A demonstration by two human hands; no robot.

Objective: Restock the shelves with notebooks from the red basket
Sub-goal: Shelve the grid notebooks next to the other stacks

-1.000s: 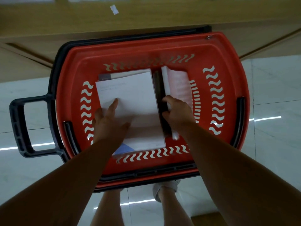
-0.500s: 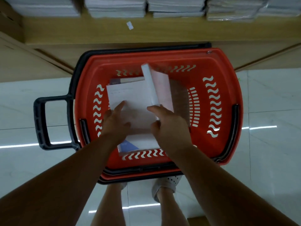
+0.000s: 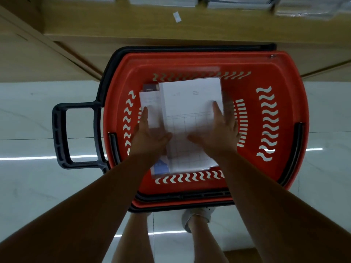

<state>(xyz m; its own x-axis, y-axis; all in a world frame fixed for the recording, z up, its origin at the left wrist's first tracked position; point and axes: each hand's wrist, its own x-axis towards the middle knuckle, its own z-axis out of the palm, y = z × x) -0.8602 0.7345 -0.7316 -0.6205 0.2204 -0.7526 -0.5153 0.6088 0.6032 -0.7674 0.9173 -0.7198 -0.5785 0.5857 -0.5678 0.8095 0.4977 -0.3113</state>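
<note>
Red basket (image 3: 190,59), plastic, with wavy slots in its walls and a black handle (image 3: 58,137) sticking out to your left. It stands on a pale tiled floor (image 3: 38,111), close against a wooden shelf unit (image 3: 133,31).

Contents: a white notebook (image 3: 190,103) lies uppermost in the middle of the basket, faint ruled lines on its cover. It overlaps a second white notebook (image 3: 150,103) to its left. A blue cover (image 3: 161,168) shows under both at the near edge.

Your left hand (image 3: 148,137): fingers straight, laid flat on the second notebook, with the thumb against the left edge of the white notebook. It grips nothing.

Your right hand (image 3: 218,135): fingers straight and together, flat along the right edge of the white notebook, with the thumb spread across the cover. It presses and does not clasp. The frame is blurred here, so you cannot tell whether the notebook is off the pile.

Shelf: stacks of white notebooks (image 3: 237,2) line the top edge of the view. A small white tag (image 3: 177,17) sits on the shelf front.

Your shoe (image 3: 199,213) shows just below the basket's near rim.
</note>
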